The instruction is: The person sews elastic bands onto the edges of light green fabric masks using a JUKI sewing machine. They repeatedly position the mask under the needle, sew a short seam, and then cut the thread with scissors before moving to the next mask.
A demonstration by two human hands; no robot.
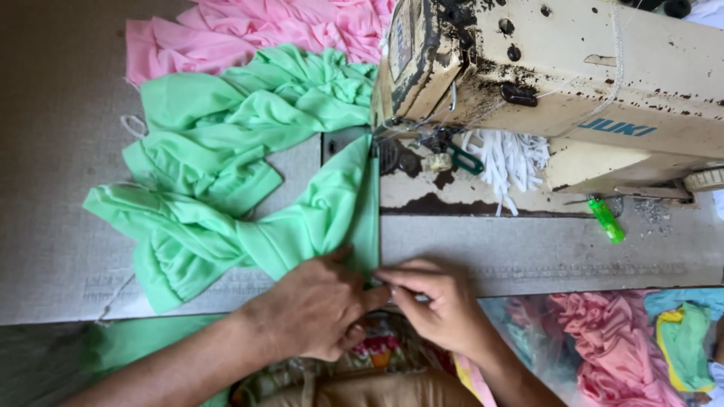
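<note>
A crumpled mint-green cloth [226,173] lies on the grey table and runs in a folded strip up under the needle of a worn cream sewing machine [558,83]. My left hand [317,305] rests on the near end of that strip at the table's front edge, fingers pressing its fold. My right hand [437,301] meets it from the right, thumb and fingers pinching the same green edge. Both hands touch each other at the cloth's corner.
A pink cloth [256,30] is bunched at the back behind the green one. A green lighter [605,218] lies by the machine's base, near white thread scraps [505,162]. Pink, yellow and green cloth scraps [641,347] lie below the table at right.
</note>
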